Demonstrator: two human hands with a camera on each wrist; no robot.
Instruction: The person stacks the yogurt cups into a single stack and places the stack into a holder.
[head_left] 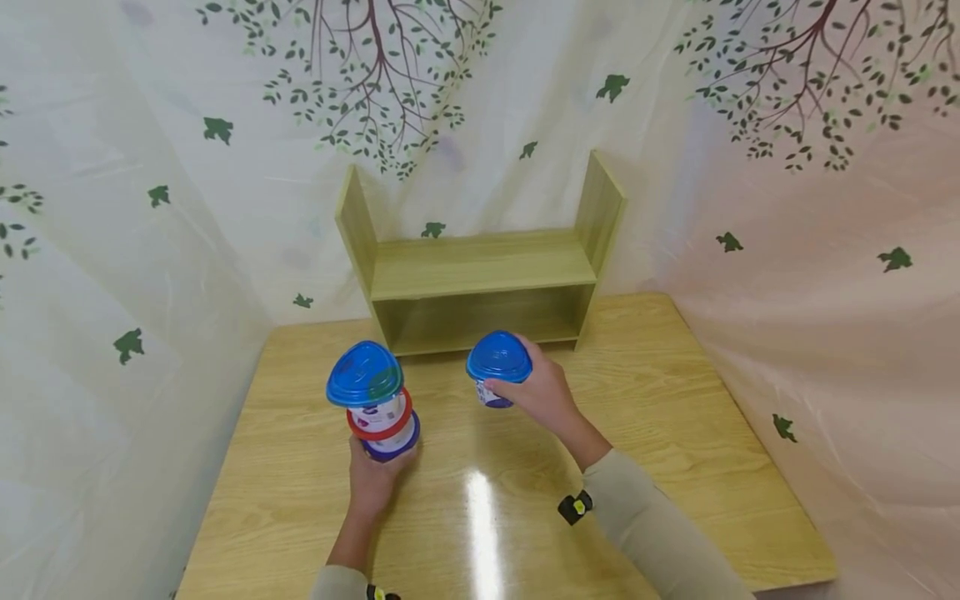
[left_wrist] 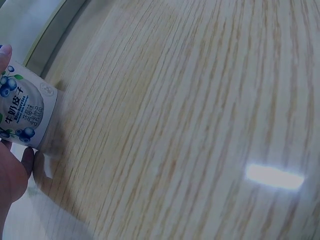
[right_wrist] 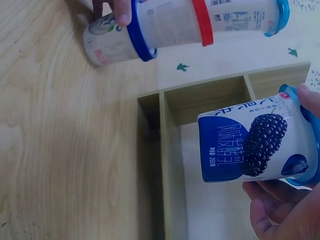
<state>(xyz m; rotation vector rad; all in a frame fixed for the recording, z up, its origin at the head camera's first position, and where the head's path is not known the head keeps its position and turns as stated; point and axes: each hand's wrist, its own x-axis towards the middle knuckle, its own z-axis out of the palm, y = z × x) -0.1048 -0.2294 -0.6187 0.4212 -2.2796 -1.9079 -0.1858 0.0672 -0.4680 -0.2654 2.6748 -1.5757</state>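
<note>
My left hand (head_left: pixel 375 483) grips the lowest of three stacked yogurt cups. Its dark blue lid (right_wrist: pixel 142 32) lies under a cup with a red lid (right_wrist: pixel 202 22), and a cup with a light blue lid (head_left: pixel 365 375) tops the tilted stack. Blueberry pictures show on the lowest cup (left_wrist: pixel 25 107) in the left wrist view. To the right, my right hand (head_left: pixel 551 396) holds a single yogurt cup (right_wrist: pixel 240 142) by its upper part, thumb and fingers around it. That cup has a blackberry picture and a blue lid (head_left: pixel 499 356). Both hands are above the table.
A two-level wooden shelf (head_left: pixel 480 267) with raised side panels stands at the back of the wooden table (head_left: pixel 637 400), just beyond the hands. Behind it hangs a pale curtain (head_left: pixel 525 108) printed with trees and leaves. Light glares off the tabletop between the forearms.
</note>
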